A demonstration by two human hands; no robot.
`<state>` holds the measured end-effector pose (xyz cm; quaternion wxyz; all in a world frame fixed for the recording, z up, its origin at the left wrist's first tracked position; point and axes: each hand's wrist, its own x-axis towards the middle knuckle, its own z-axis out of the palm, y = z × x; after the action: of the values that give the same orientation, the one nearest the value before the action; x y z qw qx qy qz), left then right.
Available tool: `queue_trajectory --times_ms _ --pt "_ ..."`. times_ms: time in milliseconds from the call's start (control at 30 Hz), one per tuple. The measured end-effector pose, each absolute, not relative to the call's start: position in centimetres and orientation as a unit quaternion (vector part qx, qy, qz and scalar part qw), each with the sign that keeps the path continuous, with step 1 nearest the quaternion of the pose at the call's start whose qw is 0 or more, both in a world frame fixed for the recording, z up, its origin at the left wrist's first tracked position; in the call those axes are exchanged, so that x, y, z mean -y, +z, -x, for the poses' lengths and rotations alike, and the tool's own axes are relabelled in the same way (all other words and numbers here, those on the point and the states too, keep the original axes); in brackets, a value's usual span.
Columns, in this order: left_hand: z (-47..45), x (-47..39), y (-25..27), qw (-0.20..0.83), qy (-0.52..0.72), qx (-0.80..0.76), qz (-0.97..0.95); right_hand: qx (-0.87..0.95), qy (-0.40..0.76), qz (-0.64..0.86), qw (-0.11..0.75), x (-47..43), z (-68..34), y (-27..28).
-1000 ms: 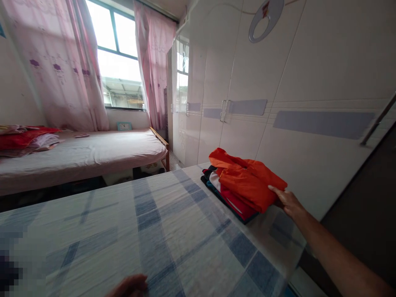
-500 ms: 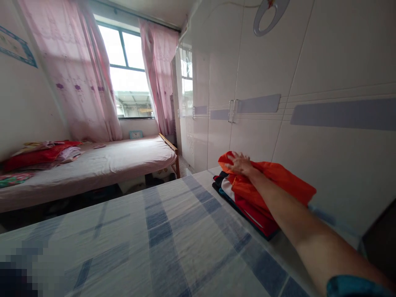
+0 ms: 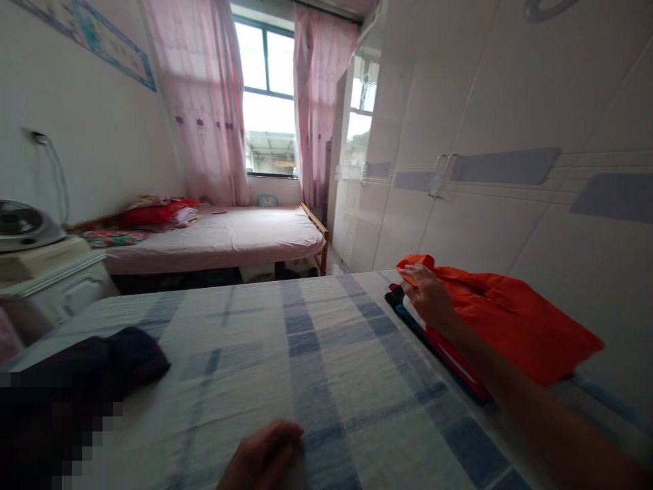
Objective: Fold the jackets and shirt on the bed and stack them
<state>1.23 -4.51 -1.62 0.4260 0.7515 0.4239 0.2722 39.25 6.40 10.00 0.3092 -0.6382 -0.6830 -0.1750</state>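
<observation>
The orange garment (image 3: 520,320) lies on top of a folded stack (image 3: 454,361) at the right side of the near bed (image 3: 245,367), beside the white wardrobe (image 3: 490,238). The stack shows red, white and dark edges along its left side. Its flat layers bear the garment's weight, and the orange cloth spreads loosely over them, rumpled along the far edge and reaching out to a pointed corner on the right.

The right hand (image 3: 423,289) reaches across the garment's left side to its far left corner. Its fingers are partly bent over the cloth, touching it; whether they pinch a fold or only press down, I cannot tell. A hold there would probably keep that corner in line with the stack below, and the forearm crosses low over the pile because the corner lies at its far end.

The left hand (image 3: 265,452) is by the near edge of the view, over the checked sheet (image 3: 347,388), its fingers drawn together and curled. Nothing shows in it, though its palm is hidden. It may be there simply for support.

Dark cloth (image 3: 127,354) lies to the left on the same bed, well apart from the stack, its near part blurred out.
</observation>
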Motion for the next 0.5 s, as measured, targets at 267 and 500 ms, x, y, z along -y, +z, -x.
queue_trajectory --times_ms 267,500 --pt "-1.7 5.1 -0.5 0.396 0.285 -0.423 -0.764 0.766 0.022 0.578 0.281 1.4 -26.3 1.7" --pt "-1.6 4.9 -0.8 0.400 0.288 -0.423 -0.761 0.768 0.015 0.608 0.202 1.7 -25.1 -1.4"
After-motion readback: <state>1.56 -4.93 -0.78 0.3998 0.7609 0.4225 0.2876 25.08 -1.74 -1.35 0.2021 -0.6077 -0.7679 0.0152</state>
